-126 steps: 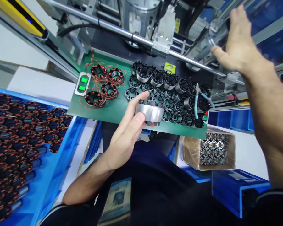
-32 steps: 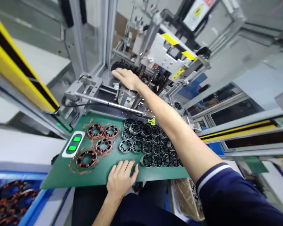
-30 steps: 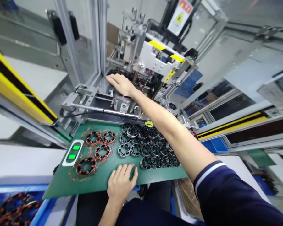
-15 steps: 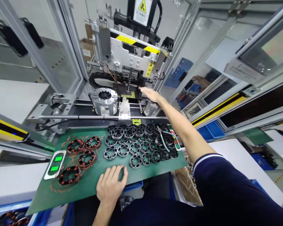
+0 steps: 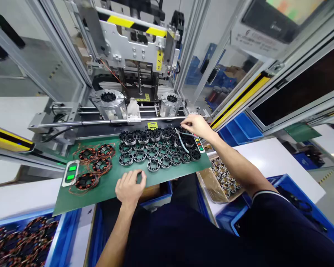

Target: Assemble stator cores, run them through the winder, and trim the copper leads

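My left hand [image 5: 130, 185] rests at the front edge of the green mat [image 5: 100, 198], fingers loosely bent, thumb apart, nothing in it. Just above it stand rows of unwound stator cores [image 5: 153, 165], metal rings with black toothed insulation. My right hand [image 5: 195, 125] is over the back right of these rows, close to the pliers [image 5: 182, 142] lying on the cores. Its fingers bend downward, and no object shows in them. Behind, a core sits in the left round fixture [image 5: 110, 102] and another in the right fixture [image 5: 171, 104].
Copper-wound stators [image 5: 100, 165] with loose wires lie at the mat's left, beside a green-lit panel [image 5: 70, 173]. A second button panel [image 5: 199, 144] is at the right. A box of metal rings [image 5: 211, 185] and blue bins [image 5: 239, 128] stand rightward; the machine head [image 5: 133, 40] hangs above.
My right hand has pulled back from the right fixture toward the mat's back right corner, uncovering the core there. My left hand stays at the front edge. The view has shifted.
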A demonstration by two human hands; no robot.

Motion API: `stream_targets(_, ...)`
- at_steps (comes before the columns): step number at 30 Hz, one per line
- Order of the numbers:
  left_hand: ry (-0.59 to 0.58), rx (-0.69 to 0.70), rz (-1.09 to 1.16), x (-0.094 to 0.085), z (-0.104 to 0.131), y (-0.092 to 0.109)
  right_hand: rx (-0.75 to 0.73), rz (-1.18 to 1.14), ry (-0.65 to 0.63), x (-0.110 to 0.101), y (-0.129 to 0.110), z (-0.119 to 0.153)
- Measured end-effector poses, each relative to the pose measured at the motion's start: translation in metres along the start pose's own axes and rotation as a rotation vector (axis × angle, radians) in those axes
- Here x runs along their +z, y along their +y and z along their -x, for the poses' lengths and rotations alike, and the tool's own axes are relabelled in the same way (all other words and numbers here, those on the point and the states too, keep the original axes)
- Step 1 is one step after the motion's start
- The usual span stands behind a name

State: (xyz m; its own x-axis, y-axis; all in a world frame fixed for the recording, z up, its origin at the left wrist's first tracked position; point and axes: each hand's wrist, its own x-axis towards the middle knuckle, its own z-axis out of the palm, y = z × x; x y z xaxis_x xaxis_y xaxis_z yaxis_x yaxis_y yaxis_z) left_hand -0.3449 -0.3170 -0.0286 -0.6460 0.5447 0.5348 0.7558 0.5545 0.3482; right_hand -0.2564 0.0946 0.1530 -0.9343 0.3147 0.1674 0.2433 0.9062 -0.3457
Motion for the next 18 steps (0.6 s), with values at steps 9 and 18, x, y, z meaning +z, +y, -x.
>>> stream_targets(9,-0.118,-0.11,0.079,0.0,-0.003,0.002,0.142,0.047,-0.138,0.027,0.039,0.053)
stream_targets(18,0.087,-0.502,0.029,-0.033,0.055,-0.032,0.113,0.014,-0.02,-0.002,-0.009,0.095)
